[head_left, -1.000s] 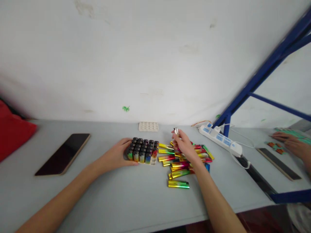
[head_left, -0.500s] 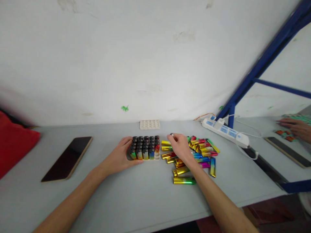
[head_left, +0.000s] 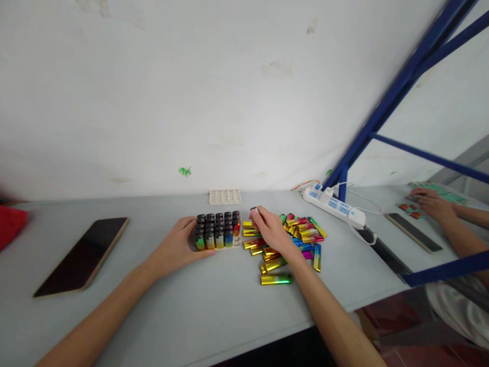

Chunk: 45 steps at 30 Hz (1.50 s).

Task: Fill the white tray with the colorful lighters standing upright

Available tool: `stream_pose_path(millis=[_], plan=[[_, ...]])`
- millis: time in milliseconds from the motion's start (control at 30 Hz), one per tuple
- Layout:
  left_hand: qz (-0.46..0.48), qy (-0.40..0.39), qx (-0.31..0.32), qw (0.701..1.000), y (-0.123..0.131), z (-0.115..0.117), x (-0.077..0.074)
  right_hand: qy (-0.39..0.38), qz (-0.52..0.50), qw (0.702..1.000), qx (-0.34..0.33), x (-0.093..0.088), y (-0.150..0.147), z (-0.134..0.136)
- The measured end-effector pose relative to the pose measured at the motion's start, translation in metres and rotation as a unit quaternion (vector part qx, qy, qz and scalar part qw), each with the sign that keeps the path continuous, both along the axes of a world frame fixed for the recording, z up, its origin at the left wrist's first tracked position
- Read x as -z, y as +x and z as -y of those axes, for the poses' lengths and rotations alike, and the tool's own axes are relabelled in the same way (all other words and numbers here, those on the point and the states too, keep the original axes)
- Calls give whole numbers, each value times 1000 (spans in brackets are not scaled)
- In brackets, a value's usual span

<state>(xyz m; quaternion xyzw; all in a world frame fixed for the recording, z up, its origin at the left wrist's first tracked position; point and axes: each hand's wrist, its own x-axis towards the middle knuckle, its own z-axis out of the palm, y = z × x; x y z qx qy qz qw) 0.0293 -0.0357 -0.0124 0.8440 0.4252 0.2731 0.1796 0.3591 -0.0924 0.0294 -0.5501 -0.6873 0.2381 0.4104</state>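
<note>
A tray of upright lighters (head_left: 217, 232) with black tops stands mid-table. My left hand (head_left: 179, 248) rests against its left front side, fingers curled around the corner. Just right of the tray my right hand (head_left: 270, 230) holds a lighter (head_left: 253, 210) whose silver top shows at my fingertips. Under and beyond that hand lies a loose pile of shiny gold, red and green lighters (head_left: 301, 235). One gold-green lighter (head_left: 275, 279) lies apart at the near side.
A dark phone (head_left: 82, 254) lies at the left. A small white empty tray (head_left: 225, 197) sits by the wall. A white power strip (head_left: 333, 206) and blue frame (head_left: 385, 97) stand at the right, where another person's hand (head_left: 430, 201) works.
My right hand came down and left with the lighter, from raised above the pile to just beside the tray's right edge. The left hand stayed on the tray. The view shifted right.
</note>
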Motion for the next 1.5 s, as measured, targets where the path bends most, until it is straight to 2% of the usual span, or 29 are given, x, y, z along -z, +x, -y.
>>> stream_pose_path(millis=[100, 200, 400, 600, 800, 1000, 1100, 1200, 1333, 1400, 1500], plan=[[0, -3, 4, 1000, 1, -1, 0, 32, 69, 997, -24, -1, -2, 2], [0, -9, 4, 1000, 2, 0, -1, 21, 117, 992, -46, -3, -5, 5], [-6, -24, 6, 1000, 1, 4, -8, 22, 151, 986, -69, -6, -2, 10], [-13, -26, 7, 1000, 1, 5, -10, -2, 204, 968, -143, -6, -4, 12], [-27, -29, 3, 999, 0, 7, -12, -11, 259, 961, -93, -14, -3, 15], [-37, -40, -2, 998, -1, 8, -10, 10, 228, 972, -50, -15, 48, 10], [-39, -40, 4, 998, -2, 7, -7, -24, 262, 965, -11, -9, 63, 8], [-37, -32, 4, 999, -4, 6, -2, -71, 287, 955, 8, -4, 62, 7], [-35, -24, -2, 999, -6, 4, 4, -94, 281, 954, 36, -3, 55, 6], [-30, -20, -7, 999, -7, 3, 5, -86, 273, 958, 32, -2, 54, 6], [-26, -20, -9, 999, -6, 2, 6, -41, 274, 961, -7, 2, 52, 5]])
